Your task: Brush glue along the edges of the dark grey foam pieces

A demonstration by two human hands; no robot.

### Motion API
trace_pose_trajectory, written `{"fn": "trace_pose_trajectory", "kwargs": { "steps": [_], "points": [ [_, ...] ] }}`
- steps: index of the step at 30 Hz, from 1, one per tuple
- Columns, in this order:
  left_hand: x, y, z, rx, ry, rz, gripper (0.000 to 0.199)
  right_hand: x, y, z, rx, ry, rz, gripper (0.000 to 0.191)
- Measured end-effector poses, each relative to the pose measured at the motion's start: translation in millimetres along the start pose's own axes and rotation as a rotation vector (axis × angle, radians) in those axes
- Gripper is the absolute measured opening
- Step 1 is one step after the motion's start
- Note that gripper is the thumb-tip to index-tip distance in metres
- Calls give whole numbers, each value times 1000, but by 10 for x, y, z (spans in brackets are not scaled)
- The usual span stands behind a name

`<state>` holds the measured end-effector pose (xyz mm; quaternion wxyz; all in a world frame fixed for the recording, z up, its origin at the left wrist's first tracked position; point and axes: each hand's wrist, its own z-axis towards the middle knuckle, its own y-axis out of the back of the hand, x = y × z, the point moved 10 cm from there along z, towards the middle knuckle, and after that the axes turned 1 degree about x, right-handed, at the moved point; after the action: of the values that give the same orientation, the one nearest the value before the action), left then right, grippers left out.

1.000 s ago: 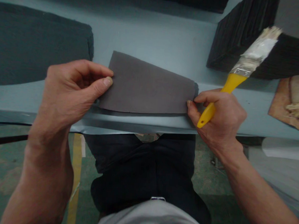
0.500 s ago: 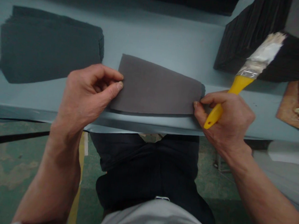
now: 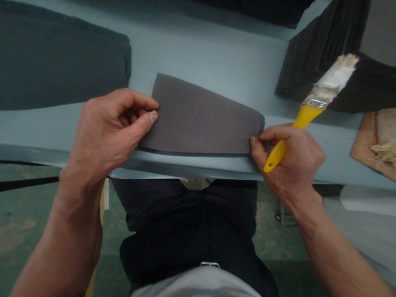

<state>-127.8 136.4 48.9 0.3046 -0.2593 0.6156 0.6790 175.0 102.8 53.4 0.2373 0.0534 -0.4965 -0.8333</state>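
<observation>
A grey-brown fabric panel (image 3: 202, 118) lies flat near the table's front edge, wider at its left end. My left hand (image 3: 111, 129) pinches the panel's left edge between thumb and forefinger. At the narrow right end, my right hand (image 3: 291, 154) has its thumb and forefinger closed on the panel's corner. That same hand also holds a paintbrush (image 3: 309, 114) with a yellow handle, its whitened bristles pointing up and to the right.
A dark stack of fabric pieces (image 3: 57, 63) lies at the left. Tall dark stacks (image 3: 323, 53) stand at the back right. A brown board (image 3: 365, 138) with dried glue-like residue sits at the right on the pale blue table (image 3: 202, 48).
The whole view has shifted slightly, so table, panel and stacks appear a little further left. Both hands keep the same hold on the panel, and the brush stays in my right hand.
</observation>
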Motion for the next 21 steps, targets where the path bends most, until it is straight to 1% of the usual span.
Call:
{"fn": "trace_pose_trajectory", "kwargs": {
  "steps": [3,5,8,12,17,21],
  "points": [
    [40,11,1,-3,30,-7,24,50,43,19,-31,17,26,11],
    [79,3,-5,19,58,11,26,82,70,41,-48,24,61,14],
    [157,-1,-21,29,97,8,27,148,69,77,-48,63,81,18],
    [231,9,-49,-2,110,53,27,170,71,96,-67,68,95,17],
    [212,-4,-72,-16,100,114,27,140,62,74,-67,34,120,18],
    [140,31,-64,-61,68,160,25,136,67,84,-73,30,120,18]
  ]
}}
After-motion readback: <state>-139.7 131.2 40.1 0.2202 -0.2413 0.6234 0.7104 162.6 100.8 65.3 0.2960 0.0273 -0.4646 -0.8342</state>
